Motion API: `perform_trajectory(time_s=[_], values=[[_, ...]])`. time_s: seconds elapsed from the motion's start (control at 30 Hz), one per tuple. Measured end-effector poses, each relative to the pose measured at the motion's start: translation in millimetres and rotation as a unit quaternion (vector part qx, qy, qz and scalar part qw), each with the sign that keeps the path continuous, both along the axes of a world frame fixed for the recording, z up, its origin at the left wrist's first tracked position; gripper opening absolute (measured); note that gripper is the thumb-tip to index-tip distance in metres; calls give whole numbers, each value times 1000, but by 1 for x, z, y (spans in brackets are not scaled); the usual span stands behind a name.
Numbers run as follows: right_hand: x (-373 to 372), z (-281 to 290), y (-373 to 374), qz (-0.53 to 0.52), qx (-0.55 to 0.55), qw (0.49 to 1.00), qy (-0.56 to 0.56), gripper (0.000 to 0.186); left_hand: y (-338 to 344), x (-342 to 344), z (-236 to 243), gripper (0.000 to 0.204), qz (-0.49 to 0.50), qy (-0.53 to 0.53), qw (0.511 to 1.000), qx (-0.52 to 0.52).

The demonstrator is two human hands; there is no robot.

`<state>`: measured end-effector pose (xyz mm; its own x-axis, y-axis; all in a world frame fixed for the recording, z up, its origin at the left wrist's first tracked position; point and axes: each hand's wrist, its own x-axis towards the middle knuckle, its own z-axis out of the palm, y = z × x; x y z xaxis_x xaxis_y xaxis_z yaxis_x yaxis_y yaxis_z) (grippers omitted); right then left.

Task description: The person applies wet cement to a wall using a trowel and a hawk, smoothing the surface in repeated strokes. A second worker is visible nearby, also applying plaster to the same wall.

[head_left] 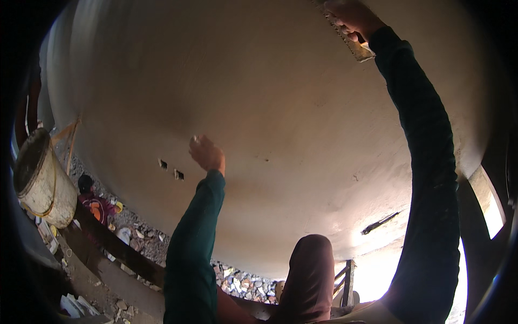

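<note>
A broad plastered wall (pixel 280 124), smooth and beige, fills most of the view. My right hand (pixel 352 17) is raised to the top of the picture and grips a flat plastering float (pixel 357 47) held against the wall. My left hand (pixel 206 153) rests lower on the wall, its fingers loosely closed, and I cannot tell whether it holds anything. Both arms wear dark green sleeves. My knee (pixel 308 275) in dark red trousers shows at the bottom.
A dirty white bucket (pixel 40 183) stands at the left on a wooden scaffold plank (pixel 116 248). Below, another person (pixel 93 201) crouches among rubble and stones (pixel 237 283). Two small holes (pixel 170 169) mark the wall. Bright daylight comes in at the lower right.
</note>
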<state>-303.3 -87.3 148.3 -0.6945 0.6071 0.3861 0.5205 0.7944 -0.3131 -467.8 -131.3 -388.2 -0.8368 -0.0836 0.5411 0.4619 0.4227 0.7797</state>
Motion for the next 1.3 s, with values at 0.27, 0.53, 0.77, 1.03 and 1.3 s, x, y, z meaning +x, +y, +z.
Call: perform_trajectory(time_s=[0.27,0.53,0.77,1.03,1.3], values=[[86,47,13,80,46,986,141,32,7,-20,-16,35,-51,-76,978,185],[202,82,60,54,-32,956,286,38,0,-16,-8,57,-90,-103,968,209],[443,142,144,21,71,950,303,44,2,-59,-37,47,6,49,999,-13],[454,-197,101,-13,276,958,-72,37,1,-49,-16,52,-13,163,963,-213],[358,-557,32,-9,104,969,-223,32,-45,124,42,24,-475,158,865,2]])
